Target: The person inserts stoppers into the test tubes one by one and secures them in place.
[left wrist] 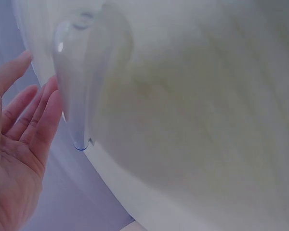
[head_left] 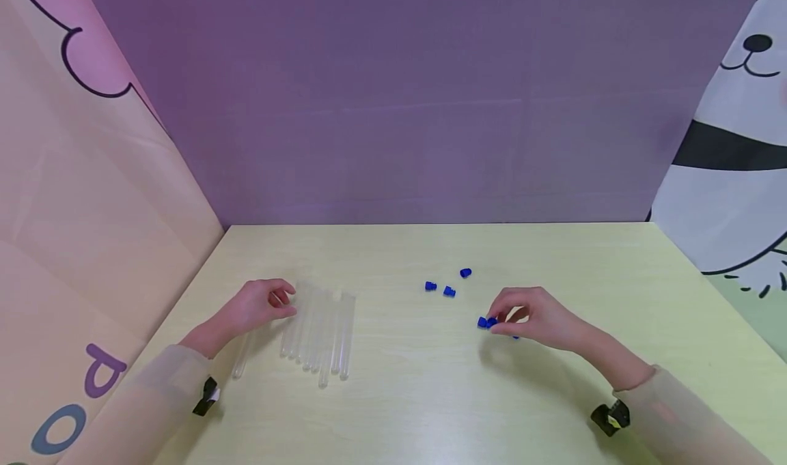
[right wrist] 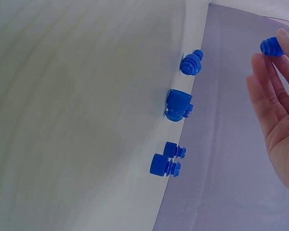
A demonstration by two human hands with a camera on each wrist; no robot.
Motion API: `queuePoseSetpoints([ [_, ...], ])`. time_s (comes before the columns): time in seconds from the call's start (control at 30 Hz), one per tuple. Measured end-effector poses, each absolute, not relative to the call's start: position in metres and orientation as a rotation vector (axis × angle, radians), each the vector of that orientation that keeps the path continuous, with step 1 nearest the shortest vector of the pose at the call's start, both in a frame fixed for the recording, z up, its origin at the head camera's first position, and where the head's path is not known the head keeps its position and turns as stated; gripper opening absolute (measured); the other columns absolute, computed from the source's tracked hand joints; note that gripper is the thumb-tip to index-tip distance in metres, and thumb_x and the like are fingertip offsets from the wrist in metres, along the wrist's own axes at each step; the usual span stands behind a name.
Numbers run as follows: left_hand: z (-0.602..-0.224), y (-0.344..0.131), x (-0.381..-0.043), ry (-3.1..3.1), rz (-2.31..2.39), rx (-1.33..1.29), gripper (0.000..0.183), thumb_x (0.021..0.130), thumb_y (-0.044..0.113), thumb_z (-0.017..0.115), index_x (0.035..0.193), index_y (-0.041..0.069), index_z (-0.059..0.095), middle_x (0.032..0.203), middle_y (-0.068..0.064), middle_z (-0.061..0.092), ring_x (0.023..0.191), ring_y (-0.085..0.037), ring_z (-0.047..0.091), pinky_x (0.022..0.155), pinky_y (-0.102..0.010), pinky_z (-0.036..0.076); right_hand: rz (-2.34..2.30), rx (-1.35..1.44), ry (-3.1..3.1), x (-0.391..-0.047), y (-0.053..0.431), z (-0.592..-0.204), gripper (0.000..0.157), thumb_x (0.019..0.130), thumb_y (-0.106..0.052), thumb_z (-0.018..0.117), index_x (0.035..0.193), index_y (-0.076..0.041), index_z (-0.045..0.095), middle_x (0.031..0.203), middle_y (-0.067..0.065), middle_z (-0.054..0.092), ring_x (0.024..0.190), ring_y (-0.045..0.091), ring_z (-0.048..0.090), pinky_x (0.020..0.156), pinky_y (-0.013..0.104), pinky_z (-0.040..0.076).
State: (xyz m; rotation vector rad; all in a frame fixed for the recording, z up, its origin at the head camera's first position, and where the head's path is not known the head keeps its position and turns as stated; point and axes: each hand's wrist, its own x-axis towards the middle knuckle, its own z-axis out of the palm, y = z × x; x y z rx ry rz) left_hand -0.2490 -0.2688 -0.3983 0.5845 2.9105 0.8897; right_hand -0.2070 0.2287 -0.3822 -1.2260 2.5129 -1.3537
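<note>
Several clear test tubes (head_left: 316, 328) lie side by side on the table, left of the middle. One more tube (head_left: 240, 356) lies apart, partly below the left forearm. My left hand (head_left: 270, 301) hovers at the upper left end of the row, fingers loosely bent and holding nothing. In the left wrist view, a clear tube (left wrist: 79, 72) shows its rounded end beside the fingertips. With thumb and fingertips, my right hand (head_left: 531, 318) pinches a blue ribbed stopper (right wrist: 271, 46). Another blue stopper (head_left: 482, 322) is close by the right fingertips.
Three blue stoppers (head_left: 449, 291) lie farther back on the pale wooden table (head_left: 406, 410). A bit of blue (head_left: 515, 337) shows just under the right hand. A purple panel (head_left: 393, 110) stands along the back edge, with printed cloths at both sides.
</note>
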Motion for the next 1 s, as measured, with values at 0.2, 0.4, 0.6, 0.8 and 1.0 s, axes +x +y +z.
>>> queuePoseSetpoints([
  [0.2,-0.3997,-0.2703,-0.2504,2.898,0.887,0.554,0.031,0.082,0.007,0.077,0.105,-0.005,0.062,0.082,-0.003,0.062,0.073,-0.019,0.06,0.058,-0.029,0.05,-1.37,-1.235,2.501,-0.2076,0.2266,-0.3839,0.013,0.083,-0.006,0.077,0.095,-0.004,0.071,0.089,-0.001,0.066,0.074,0.012,0.062,0.069,0.032,0.056],
  [0.4,-0.4004,-0.2706,-0.2476,2.857,0.935,0.442,0.034,0.083,0.007,0.075,0.109,-0.006,0.059,0.085,-0.006,0.06,0.073,-0.019,0.058,0.053,-0.031,0.052,-1.371,-1.262,2.482,-0.2086,0.2242,-0.3859,0.013,0.084,-0.008,0.076,0.095,-0.003,0.071,0.09,0.005,0.066,0.075,0.012,0.062,0.068,0.032,0.056],
  [0.6,-0.3995,-0.2699,-0.2458,2.832,0.956,0.372,0.034,0.083,0.005,0.074,0.11,-0.007,0.057,0.085,-0.007,0.057,0.067,-0.017,0.055,0.05,-0.031,0.051,-1.378,-1.261,2.477,-0.2076,0.2245,-0.3853,0.013,0.083,-0.005,0.076,0.095,-0.002,0.071,0.089,0.007,0.066,0.075,0.012,0.062,0.068,0.032,0.056],
  [0.8,-0.4005,-0.2709,-0.2444,2.836,0.981,0.348,0.032,0.083,0.004,0.074,0.109,-0.007,0.058,0.084,-0.007,0.056,0.065,-0.018,0.054,0.049,-0.032,0.05,-1.345,-1.23,2.504,-0.2076,0.2232,-0.3828,0.013,0.083,-0.003,0.076,0.095,-0.005,0.072,0.09,-0.001,0.066,0.073,0.011,0.062,0.068,0.032,0.056],
  [1.0,-0.4005,-0.2727,-0.2406,2.849,1.034,0.314,0.033,0.083,0.004,0.073,0.111,-0.006,0.058,0.086,-0.007,0.057,0.067,-0.019,0.056,0.049,-0.033,0.051,-1.311,-1.15,2.539,-0.2113,0.2193,-0.3797,0.014,0.085,-0.01,0.076,0.098,-0.005,0.073,0.091,-0.004,0.066,0.077,0.012,0.062,0.073,0.03,0.056],
])
